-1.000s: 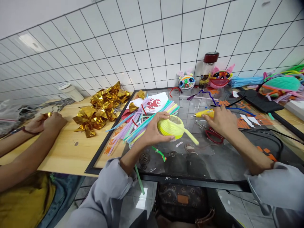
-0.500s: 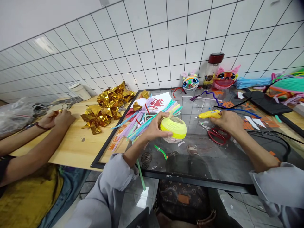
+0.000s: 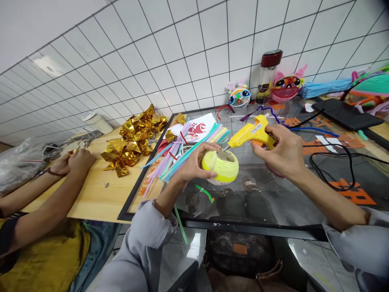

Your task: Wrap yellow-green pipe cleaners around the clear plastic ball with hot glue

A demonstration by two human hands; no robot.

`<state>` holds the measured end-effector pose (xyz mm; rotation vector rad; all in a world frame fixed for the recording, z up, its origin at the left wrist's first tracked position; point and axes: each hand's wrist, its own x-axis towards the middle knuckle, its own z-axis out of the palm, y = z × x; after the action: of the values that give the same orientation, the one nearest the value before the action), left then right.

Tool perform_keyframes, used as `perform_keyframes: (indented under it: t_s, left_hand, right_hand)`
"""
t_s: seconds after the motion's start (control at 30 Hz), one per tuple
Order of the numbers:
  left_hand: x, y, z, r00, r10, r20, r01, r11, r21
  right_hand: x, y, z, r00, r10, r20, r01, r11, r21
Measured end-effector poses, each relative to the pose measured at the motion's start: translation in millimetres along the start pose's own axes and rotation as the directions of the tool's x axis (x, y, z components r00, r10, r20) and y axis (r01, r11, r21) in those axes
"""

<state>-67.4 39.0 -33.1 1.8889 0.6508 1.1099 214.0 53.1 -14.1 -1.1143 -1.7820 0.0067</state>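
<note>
My left hand point(image 3: 197, 163) is closed round the left side of a yellow ring-shaped piece point(image 3: 225, 170), which looks wound from pipe cleaners and has a hollow middle. It is held above the glass tabletop. In my right hand point(image 3: 281, 150) is a yellow hot glue gun point(image 3: 251, 132), its nozzle pointing down and left at the upper rim of the ring. Whether the tip touches the rim I cannot tell. Red-handled scissors point(image 3: 275, 170) lie mostly hidden under my right hand. Loose pastel pipe cleaners point(image 3: 185, 160) lie in a bundle behind my left hand.
Gold foil flowers point(image 3: 124, 152) sit to the left, near another person's hands point(image 3: 73, 160). At the wall stand a bottle point(image 3: 267, 77) and two animal-faced crafts point(image 3: 238, 95). A black phone point(image 3: 348, 115) and a looping black cord point(image 3: 331, 186) lie at right.
My right hand has lifted the glue gun off the table and brought it left to the yellow ring. The ring stays in my left hand, nearly in place.
</note>
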Motion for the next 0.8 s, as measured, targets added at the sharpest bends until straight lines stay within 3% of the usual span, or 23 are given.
perform_keyframes:
  t_s: [0.37, 0.8]
  left_hand:
    - [-2.8, 3.7, -2.9, 0.999, -0.022, 0.044, 0.02, 0.999, 0.046]
    - [-7.6, 8.8, -0.9, 0.996, -0.071, 0.062, 0.075, 0.994, -0.074]
  right_hand:
    - [-3.2, -17.5, -4.9, 0.998, -0.067, 0.012, 0.066, 0.995, 0.079]
    - [-3.5, -13.9, -2.7, 0.983, -0.159, -0.092, 0.156, 0.987, -0.039]
